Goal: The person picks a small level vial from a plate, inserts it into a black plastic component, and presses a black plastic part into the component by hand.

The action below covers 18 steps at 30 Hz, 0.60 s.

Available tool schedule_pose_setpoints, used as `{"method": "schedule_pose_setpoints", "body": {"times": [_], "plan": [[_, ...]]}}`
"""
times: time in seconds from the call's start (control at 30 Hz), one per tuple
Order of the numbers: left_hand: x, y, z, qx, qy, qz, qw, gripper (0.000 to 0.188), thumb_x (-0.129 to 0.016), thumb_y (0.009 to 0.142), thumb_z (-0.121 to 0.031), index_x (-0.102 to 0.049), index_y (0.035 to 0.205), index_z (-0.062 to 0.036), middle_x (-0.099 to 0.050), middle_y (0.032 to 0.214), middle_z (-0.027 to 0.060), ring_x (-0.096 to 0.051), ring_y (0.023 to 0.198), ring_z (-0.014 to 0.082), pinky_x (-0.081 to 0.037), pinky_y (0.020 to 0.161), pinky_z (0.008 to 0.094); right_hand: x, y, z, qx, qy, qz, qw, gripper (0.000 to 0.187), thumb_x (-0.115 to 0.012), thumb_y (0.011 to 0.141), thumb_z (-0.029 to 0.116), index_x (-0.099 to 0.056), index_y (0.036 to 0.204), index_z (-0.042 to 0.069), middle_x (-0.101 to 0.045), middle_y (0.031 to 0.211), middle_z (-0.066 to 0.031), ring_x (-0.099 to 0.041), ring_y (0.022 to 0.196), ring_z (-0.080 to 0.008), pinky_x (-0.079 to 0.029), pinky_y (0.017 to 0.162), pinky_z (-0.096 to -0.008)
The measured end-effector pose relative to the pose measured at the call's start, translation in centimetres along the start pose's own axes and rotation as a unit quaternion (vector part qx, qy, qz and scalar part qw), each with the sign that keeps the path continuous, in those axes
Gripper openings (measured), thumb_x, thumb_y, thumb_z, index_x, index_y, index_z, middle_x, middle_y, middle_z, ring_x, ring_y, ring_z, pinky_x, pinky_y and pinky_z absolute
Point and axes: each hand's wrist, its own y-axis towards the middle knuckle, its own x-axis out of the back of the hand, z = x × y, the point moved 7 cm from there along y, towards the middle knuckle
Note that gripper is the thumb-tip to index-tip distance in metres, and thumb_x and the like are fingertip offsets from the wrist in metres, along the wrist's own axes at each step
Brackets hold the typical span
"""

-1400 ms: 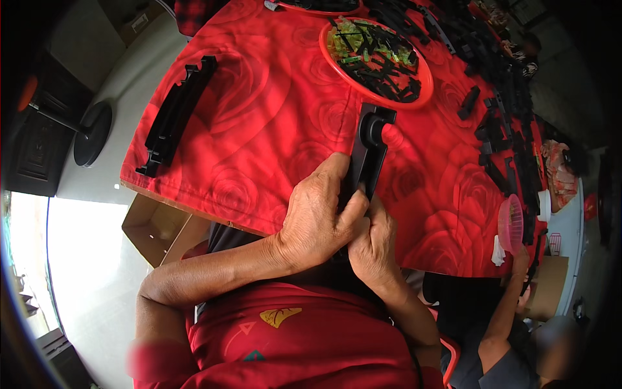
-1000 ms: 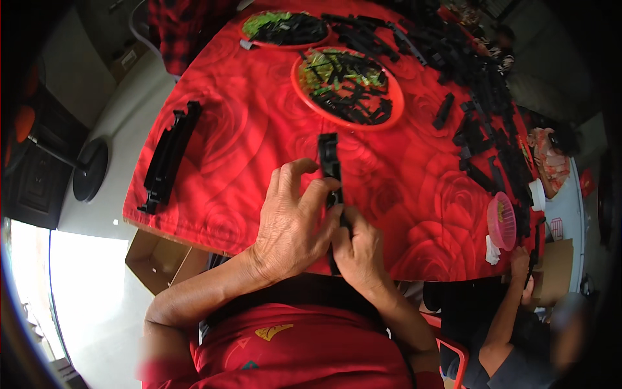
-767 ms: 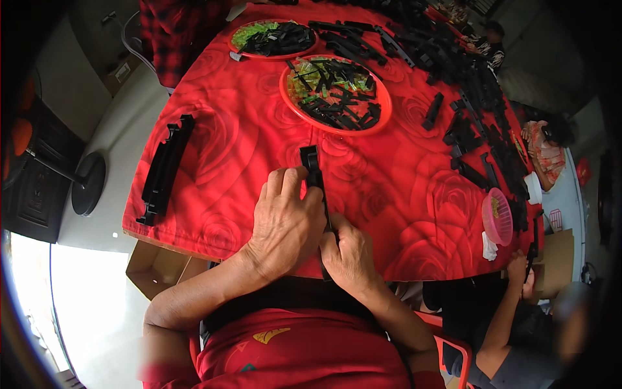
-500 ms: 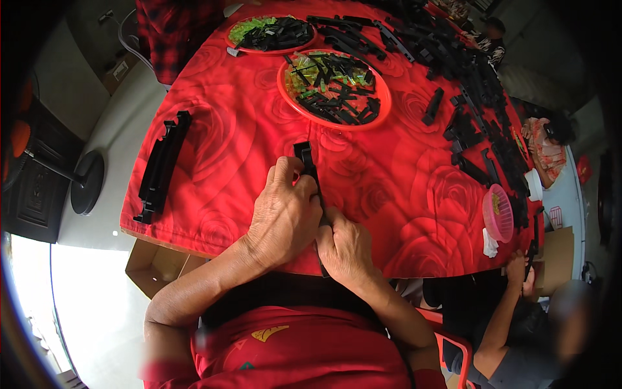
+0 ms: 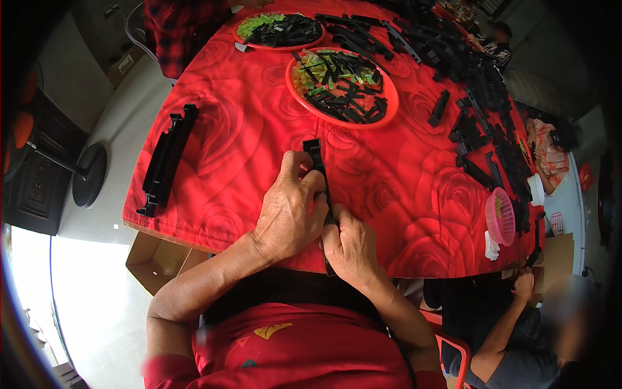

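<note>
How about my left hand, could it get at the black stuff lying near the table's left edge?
Probably yes: only red tablecloth shows between the left hand and that black stuff. It would likely have to let go of the narrow black part first, though the right hand grips that too.

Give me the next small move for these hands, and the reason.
I'd probably slide the left hand slightly toward the far end of the long black part: that tip shows bare beyond the hand, while the right hand holds the part nearer the body and could steady it.
</note>
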Motion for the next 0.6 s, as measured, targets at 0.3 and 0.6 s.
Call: {"method": "schedule_pose_setpoints", "body": {"times": [0.3, 0.6], "plan": [[0.1, -0.3, -0.5, 0.002, 0.012, 0.004, 1.0, 0.016, -0.067, 0.084, 0.002, -0.064, 0.1, 0.0006, -0.049, 0.125, 0.0251, -0.065, 0.1, 0.0423, -0.057, 0.079, 0.0472, 0.0, 0.2, -0.3, -0.013, 0.036, 0.012, 0.999, 0.015, -0.056, 0.093, 0.018, -0.057, 0.09, 0.003, -0.06, 0.06, -0.023, -0.065, 0.058, -0.0448, -0.052, 0.055, -0.0544], [0.0, -1.5, -0.9, 0.03, 0.001, -0.061, 0.998, 0.038, -0.064, 0.088, 0.0, -0.047, 0.122, 0.0006, -0.044, 0.14, 0.0336, -0.066, 0.1, 0.0525, -0.06, 0.076, 0.0548, 0.9, 0.0, 0.6, 0.007, 0.039, -0.026, 0.999, 0.011, -0.057, 0.093, 0.014, -0.056, 0.093, 0.004, -0.062, 0.063, -0.0217, -0.067, 0.059, -0.0426, -0.053, 0.055, -0.0518]]}}
